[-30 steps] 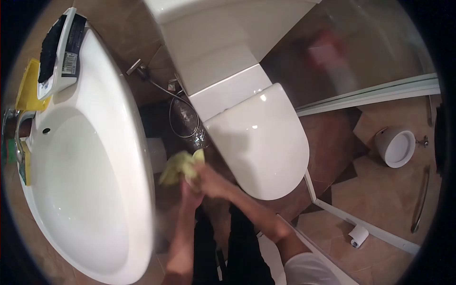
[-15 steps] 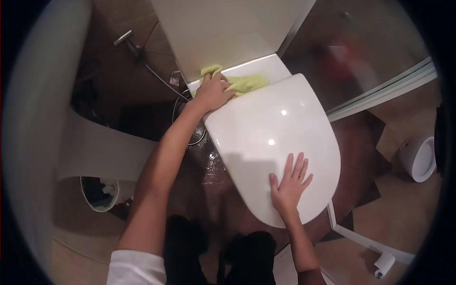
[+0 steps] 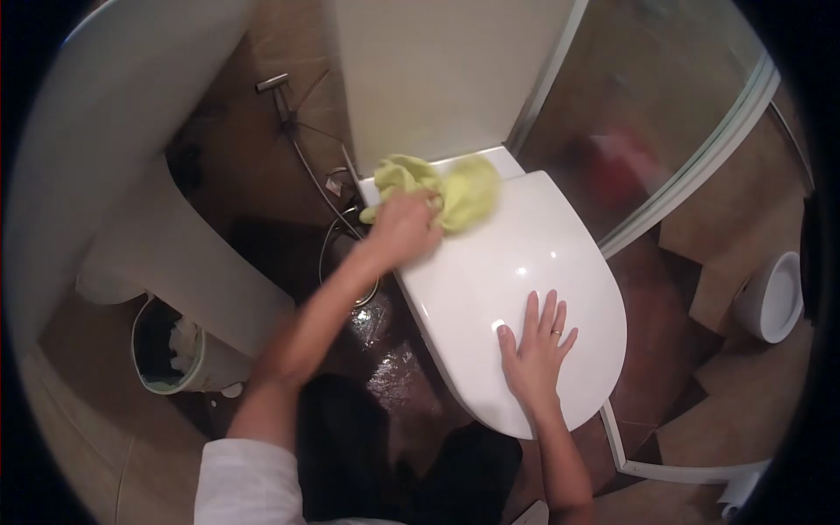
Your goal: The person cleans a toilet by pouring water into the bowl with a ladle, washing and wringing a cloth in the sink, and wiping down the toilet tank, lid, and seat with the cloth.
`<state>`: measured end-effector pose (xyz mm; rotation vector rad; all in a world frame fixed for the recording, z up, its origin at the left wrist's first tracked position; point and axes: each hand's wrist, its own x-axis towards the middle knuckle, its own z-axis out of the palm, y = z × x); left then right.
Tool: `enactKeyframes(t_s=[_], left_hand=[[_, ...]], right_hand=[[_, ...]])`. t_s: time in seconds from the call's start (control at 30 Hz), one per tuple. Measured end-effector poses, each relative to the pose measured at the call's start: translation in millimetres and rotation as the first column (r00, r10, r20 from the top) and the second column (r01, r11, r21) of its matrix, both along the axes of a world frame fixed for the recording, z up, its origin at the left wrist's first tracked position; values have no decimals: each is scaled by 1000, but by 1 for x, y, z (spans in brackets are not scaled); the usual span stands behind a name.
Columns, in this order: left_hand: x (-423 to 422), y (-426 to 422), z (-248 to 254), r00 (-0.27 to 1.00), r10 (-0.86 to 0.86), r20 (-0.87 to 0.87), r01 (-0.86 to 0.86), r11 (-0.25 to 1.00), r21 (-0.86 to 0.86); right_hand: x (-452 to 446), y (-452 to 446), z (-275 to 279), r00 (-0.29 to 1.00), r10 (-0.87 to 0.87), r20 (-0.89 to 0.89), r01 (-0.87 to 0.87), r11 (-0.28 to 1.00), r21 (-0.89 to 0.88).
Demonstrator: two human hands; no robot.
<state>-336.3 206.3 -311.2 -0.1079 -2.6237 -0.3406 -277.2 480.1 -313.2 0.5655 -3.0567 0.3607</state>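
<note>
My left hand grips a yellow-green cloth, which is bunched and partly blurred. The cloth lies over the hinge end of the closed white toilet lid, beside the base of the tank. Flat on the front half of the lid rests my right hand, palm down, fingers spread, with a ring on one finger and nothing held.
A hand sprayer with a metal hose hangs on the wall left of the toilet. The floor below it looks wet. At lower left stands a bin under the sink pedestal. Glass shower panels are at right.
My hands came apart: the left took the cloth to the lid's hinge end, the right went flat on the lid. Since the middle frame, the cloth has shifted from behind the lid onto its top.
</note>
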Motion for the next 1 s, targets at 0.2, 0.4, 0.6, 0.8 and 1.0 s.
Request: enactKeyframes(t_s=[0.2, 0.4, 0.6, 0.8, 1.0], left_hand=[[116, 80, -10, 921, -390, -9, 385, 904, 183], [21, -48, -43, 928, 372, -28, -330, 854, 402], [-7, -110, -85, 854, 491, 172, -325, 245, 913], [49, -58, -81, 926, 329, 186, -370, 687, 626], [50, -18, -6, 965, 247, -92, -137, 768, 626]], right_hand=[[-2, 1, -4, 1000, -7, 6, 7, 1000, 24], [3, -2, -1, 1000, -13, 16, 14, 999, -48], [4, -3, -1, 999, -20, 41, 24, 996, -81], [5, -4, -4, 1000, -21, 14, 22, 997, -75], [2, -6, -5, 999, -42, -2, 41, 998, -49]])
